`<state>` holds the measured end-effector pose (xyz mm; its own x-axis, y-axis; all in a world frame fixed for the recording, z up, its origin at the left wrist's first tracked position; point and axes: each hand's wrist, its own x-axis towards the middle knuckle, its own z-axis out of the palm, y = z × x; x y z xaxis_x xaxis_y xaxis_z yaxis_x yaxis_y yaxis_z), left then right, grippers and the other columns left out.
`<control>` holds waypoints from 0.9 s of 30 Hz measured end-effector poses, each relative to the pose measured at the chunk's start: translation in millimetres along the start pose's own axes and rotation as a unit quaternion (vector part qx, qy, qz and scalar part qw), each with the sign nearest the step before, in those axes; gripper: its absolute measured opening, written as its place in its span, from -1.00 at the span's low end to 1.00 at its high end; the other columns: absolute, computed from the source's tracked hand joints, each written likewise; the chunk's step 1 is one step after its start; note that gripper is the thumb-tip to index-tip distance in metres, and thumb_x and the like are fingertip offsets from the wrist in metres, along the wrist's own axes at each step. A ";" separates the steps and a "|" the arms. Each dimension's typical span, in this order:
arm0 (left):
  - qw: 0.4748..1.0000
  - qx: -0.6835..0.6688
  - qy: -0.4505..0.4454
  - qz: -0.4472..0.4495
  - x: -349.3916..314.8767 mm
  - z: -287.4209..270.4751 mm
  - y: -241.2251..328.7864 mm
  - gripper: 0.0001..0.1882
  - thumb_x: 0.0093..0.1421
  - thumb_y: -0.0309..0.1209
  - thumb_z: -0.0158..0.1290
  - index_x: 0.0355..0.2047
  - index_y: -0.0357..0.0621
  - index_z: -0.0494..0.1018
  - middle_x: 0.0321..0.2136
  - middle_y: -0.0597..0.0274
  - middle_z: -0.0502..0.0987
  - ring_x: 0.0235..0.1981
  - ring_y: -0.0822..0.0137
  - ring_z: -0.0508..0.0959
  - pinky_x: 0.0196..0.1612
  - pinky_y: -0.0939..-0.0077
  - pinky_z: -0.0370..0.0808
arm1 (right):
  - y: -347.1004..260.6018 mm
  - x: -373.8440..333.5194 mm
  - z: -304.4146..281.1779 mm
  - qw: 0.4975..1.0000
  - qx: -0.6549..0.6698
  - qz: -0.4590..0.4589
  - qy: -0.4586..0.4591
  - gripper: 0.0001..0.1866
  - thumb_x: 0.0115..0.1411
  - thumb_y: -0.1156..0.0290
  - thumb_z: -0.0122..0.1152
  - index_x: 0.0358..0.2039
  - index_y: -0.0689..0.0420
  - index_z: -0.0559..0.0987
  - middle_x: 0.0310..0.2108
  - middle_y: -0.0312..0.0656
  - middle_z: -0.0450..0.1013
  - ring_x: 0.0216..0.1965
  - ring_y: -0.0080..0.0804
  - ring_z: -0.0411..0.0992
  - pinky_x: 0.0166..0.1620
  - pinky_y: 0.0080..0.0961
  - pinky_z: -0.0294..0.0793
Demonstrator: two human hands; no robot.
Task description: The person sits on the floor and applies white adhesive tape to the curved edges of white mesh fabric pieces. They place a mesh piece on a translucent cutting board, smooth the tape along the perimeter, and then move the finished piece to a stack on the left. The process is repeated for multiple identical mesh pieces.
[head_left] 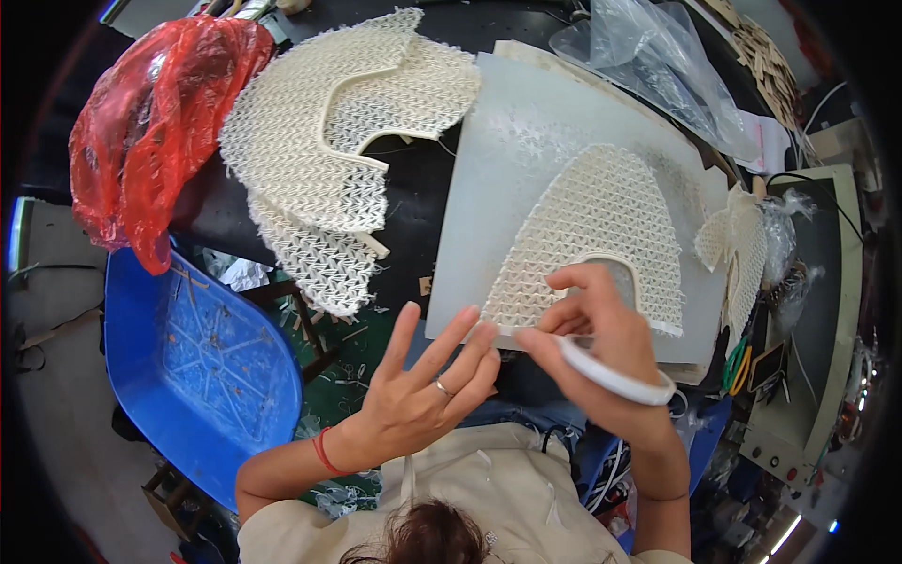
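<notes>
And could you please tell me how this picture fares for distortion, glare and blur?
Head view: fisheye distortion bends the surroundings toward a black rim; glints whiten patches of the red plastic bag and clear plastic bag; the cream woven piece reads fairly clearly, while small clutter at lower right looks soft.

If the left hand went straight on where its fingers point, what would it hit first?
Most likely the cream woven piece on the grey board, at its near left corner; depth there is unclear.

Beige top [507, 470], red wrist cord [321, 450]
</notes>
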<state>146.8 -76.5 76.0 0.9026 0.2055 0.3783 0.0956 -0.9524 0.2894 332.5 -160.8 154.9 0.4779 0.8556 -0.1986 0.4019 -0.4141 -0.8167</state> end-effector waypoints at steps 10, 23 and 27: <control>0.994 0.106 0.006 0.040 21.5 1.2 3.6 -0.48 0.11 -0.21 0.20 0.09 -0.02 0.49 -0.24 0.24 0.34 -0.06 0.26 0.48 0.25 -0.25 0.24 | 27.4 -4.2 -31.6 0.973 -0.190 -0.123 0.053 -0.93 0.06 0.49 0.31 -0.40 0.11 0.62 -0.50 -0.28 0.49 -0.41 -0.33 0.45 -0.21 -0.38 0.25; 0.978 0.133 -0.087 0.137 63.5 -19.7 1.0 -0.43 -0.02 -0.47 0.07 0.09 -0.05 0.49 -0.48 0.33 0.19 -0.32 0.40 0.40 0.27 0.01 0.31 | 33.8 -20.6 -23.0 0.968 -0.173 -0.173 0.049 -0.86 -0.04 0.52 0.34 -0.46 0.10 0.54 -0.51 -0.29 0.41 -0.44 -0.34 0.39 -0.21 -0.34 0.21; 0.978 0.135 -0.100 0.121 64.3 -24.7 3.5 -0.41 -0.02 -0.47 0.09 0.12 -0.03 0.47 -0.47 0.33 0.18 -0.32 0.41 0.42 0.27 0.00 0.29 | -5.5 -45.3 -45.9 0.944 -0.200 -0.236 0.114 -0.73 -0.08 0.47 0.38 -0.33 0.13 0.53 -0.43 -0.20 0.44 -0.40 -0.27 0.41 -0.24 -0.31 0.25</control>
<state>194.8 -61.0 123.1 0.9742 -0.0551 0.2188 -0.0473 -0.9980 -0.0407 344.5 -211.6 193.3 0.3095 0.9039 0.2954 0.8535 -0.1270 -0.5054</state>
